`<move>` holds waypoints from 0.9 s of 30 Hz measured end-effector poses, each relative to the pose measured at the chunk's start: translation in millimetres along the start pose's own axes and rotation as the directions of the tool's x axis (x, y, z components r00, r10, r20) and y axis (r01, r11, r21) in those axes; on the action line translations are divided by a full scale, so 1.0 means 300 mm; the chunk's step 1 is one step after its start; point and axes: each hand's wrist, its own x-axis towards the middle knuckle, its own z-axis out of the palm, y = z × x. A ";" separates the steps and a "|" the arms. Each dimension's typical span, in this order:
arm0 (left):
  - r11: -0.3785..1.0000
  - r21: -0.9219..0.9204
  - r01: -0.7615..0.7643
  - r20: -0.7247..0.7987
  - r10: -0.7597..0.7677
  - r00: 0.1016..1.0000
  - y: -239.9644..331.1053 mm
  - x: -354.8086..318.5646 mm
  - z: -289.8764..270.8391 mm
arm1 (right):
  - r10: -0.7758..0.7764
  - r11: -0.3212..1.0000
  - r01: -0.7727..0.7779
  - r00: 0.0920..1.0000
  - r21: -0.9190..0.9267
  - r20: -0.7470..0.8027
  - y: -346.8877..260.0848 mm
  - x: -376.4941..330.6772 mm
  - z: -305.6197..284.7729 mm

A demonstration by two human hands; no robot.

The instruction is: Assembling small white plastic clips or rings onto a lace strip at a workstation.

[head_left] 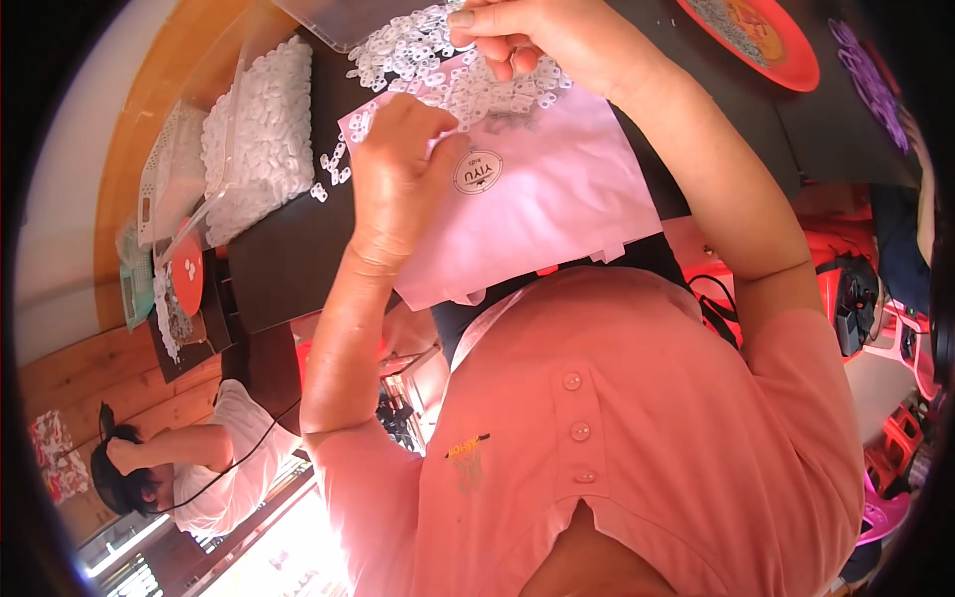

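A pink fabric bag [567, 189] with a round printed label lies at the table's near edge, against my lap. Small white plastic pieces with holes [497, 95] are heaped over its far part, and more of them [398, 50] spread onto the dark table beyond. My left hand [403, 164] rests at the bag's left side, its fingers curled at the edge of the heap; whatever they grip is hidden. Above the heap, my right hand [532, 35] is closed in a pinch at the top of the view. A small whitish bit shows at its fingertips, too small to name.
A clear container full of white pieces [259, 139] stands at the left on the dark table [284, 259]. An orange-red plate [796, 60] with grey bits lies at the far right, near purple strands [867, 85]. Another person [224, 458] sits at the lower left.
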 end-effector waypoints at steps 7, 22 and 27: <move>0.971 0.199 -0.133 0.062 0.123 0.990 -0.046 -0.028 0.062 | -0.014 0.996 0.018 0.999 -0.087 0.051 0.010 0.000 0.023; 0.915 0.251 -0.315 0.107 0.297 0.949 -0.017 0.038 0.109 | -0.048 0.991 0.057 0.996 -0.119 0.077 0.037 0.012 0.027; 0.900 0.323 -0.294 0.128 0.266 0.955 -0.033 0.045 0.120 | -0.074 0.990 0.080 0.996 -0.114 0.051 0.034 0.014 0.021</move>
